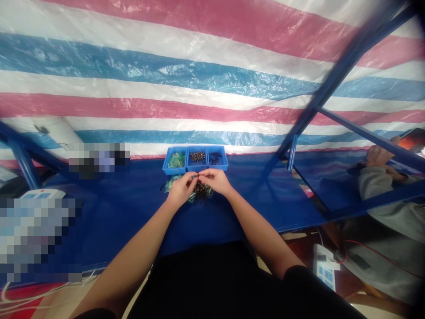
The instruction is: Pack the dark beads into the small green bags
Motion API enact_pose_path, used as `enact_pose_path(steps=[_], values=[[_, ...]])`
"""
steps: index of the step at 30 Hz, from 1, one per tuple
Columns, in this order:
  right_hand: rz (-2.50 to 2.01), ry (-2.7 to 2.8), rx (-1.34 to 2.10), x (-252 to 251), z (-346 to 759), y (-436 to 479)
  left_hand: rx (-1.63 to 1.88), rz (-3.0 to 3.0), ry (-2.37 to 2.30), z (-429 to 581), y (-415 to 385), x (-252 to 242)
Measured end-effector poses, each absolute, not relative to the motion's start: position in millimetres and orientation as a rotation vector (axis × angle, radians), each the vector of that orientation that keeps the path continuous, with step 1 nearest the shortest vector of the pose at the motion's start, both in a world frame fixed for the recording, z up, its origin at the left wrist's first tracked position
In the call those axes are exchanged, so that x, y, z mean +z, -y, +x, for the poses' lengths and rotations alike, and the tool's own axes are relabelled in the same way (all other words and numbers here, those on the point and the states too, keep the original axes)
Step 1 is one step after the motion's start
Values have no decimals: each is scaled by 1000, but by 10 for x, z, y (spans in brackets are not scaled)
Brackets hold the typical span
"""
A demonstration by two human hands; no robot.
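Note:
My left hand [181,189] and my right hand [215,180] meet over the blue table, fingertips almost touching. Both are closed in a pinch on a small dark piece [195,176], too small to name. Below them lies a pile of small dark and brass-coloured parts [201,191], with flat greenish packets [170,181] around it. Just beyond my fingers stand three joined blue bins. The left bin [174,170] holds green-tinted packets, the middle bin [197,168] small brass and black parts, and the right bin [218,168] thin dark pieces.
A striped plastic sheet [166,84] hangs behind the blue table [259,195]. Blue metal frame bars [305,110] slant up on the right. Past them another person's grey sleeve [381,190] and hands show. A power strip [325,268] hangs low right; a white power strip [44,193] lies left.

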State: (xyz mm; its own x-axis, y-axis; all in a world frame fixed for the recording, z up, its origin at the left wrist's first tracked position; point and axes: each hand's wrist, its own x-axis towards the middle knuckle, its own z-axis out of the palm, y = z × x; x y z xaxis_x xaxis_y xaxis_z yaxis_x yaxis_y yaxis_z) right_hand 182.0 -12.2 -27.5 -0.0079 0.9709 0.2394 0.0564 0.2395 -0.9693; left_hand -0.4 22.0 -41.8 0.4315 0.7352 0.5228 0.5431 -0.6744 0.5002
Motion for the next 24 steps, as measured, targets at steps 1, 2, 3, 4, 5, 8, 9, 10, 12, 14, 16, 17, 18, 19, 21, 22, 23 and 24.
enact_pose_path(steps=[1,2,3,4,5,8,9,10,12,14,16,17,18,19,21,22,23,24], values=[[-1069,1356,1006,-274,1822,122,1094,2443,-1107,-3,-223,-418],[-1070,1355,1012,-274,1823,121,1105,2455,-1103,-2,-225,-417],[-1070,1354,1019,-276,1825,120,1111,2466,-1097,-3,-227,-414],[-1069,1352,1025,-281,1827,118,1114,2475,-1092,-4,-229,-410],[-1066,1350,1030,-287,1829,116,1114,2483,-1087,-5,-230,-408],[-1051,1353,1030,-315,1832,106,1085,2490,-1085,-12,-231,-409],[-1048,1357,1025,-325,1832,103,1075,2485,-1092,-14,-229,-412],[-1047,1362,1021,-333,1831,100,1067,2476,-1101,-15,-228,-416],[-1050,1364,1014,-342,1826,97,1052,2459,-1111,-17,-222,-422],[-1058,1351,1010,-340,1821,97,1050,2446,-1124,-17,-217,-427],[-1059,1329,1009,-330,1817,100,1064,2443,-1143,-16,-214,-431],[-1057,1320,1010,-324,1818,103,1077,2449,-1144,-15,-215,-434],[-1053,1315,1010,-319,1819,105,1092,2458,-1143,-14,-217,-438],[-1049,1314,1012,-316,1822,107,1109,2470,-1134,-14,-220,-441],[-1046,1321,1021,-315,1830,108,1131,2497,-1109,-15,-230,-449],[-1046,1326,1026,-319,1833,107,1137,2508,-1101,-16,-235,-453],[-1045,1330,1033,-325,1835,105,1139,2516,-1094,-18,-239,-456],[-1045,1330,1040,-332,1836,103,1135,2521,-1087,-21,-244,-459]])
